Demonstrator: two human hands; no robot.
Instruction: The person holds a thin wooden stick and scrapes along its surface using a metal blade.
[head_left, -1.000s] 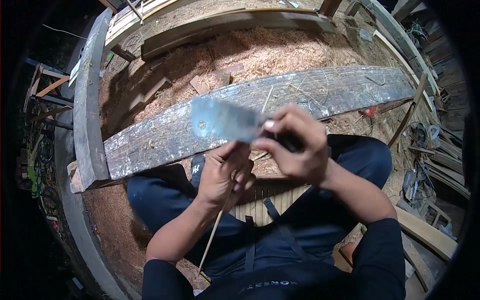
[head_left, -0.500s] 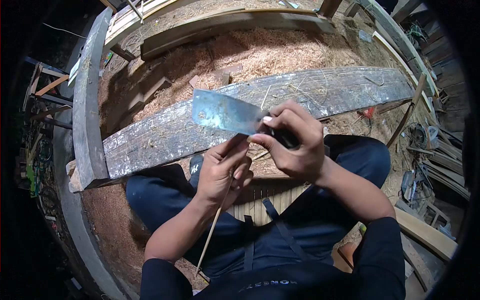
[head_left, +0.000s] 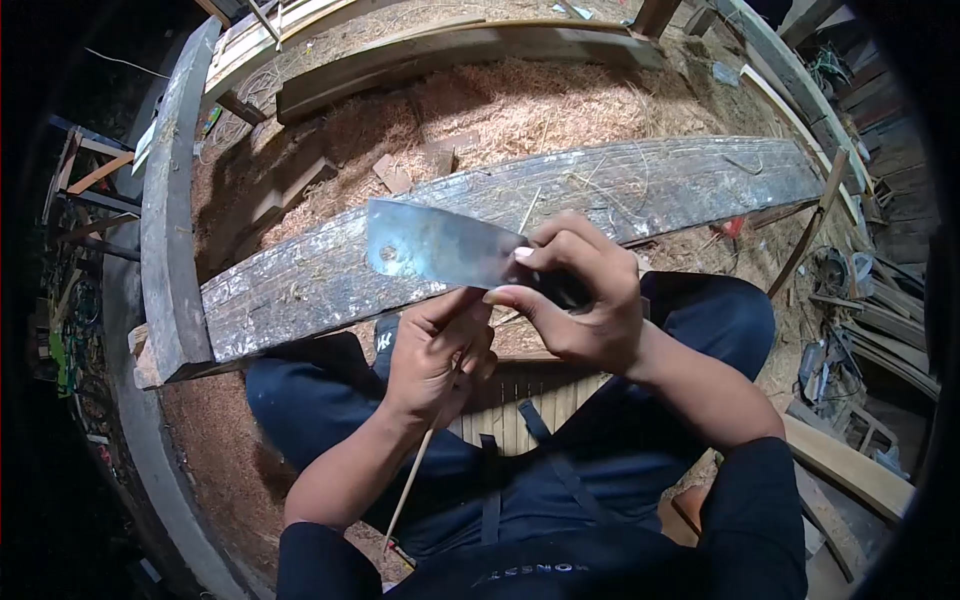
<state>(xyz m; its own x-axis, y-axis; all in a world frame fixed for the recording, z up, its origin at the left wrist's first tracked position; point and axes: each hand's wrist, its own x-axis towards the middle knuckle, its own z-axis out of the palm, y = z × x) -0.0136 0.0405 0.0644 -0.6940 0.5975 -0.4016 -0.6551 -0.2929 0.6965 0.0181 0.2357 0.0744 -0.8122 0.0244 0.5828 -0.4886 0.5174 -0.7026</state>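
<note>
My right hand (head_left: 590, 295) is closed round the dark handle of a cleaver (head_left: 440, 243), its thumb and forefinger pinching near the base of the blade. The wide, stained metal blade points left and has a small hole near its far corner. Just below the blade, my left hand (head_left: 440, 355) is closed round a thin wooden stick (head_left: 408, 492). The stick's lower end slants down toward my lap; its upper end is hidden by my fingers and the blade. Whether blade and stick touch cannot be made out.
A thick weathered plank (head_left: 300, 285) lies across in front of my knees, with loose fibres on it. Its left end meets a grey beam (head_left: 172, 230). Wood shavings (head_left: 550, 105) cover the ground beyond. Stacked wood strips (head_left: 880, 340) and clutter lie at the right.
The cleaver and both hands have shifted slightly left, with the blade a little lower and turned somewhat. The grips look the same, and the whole view has shifted slightly.
</note>
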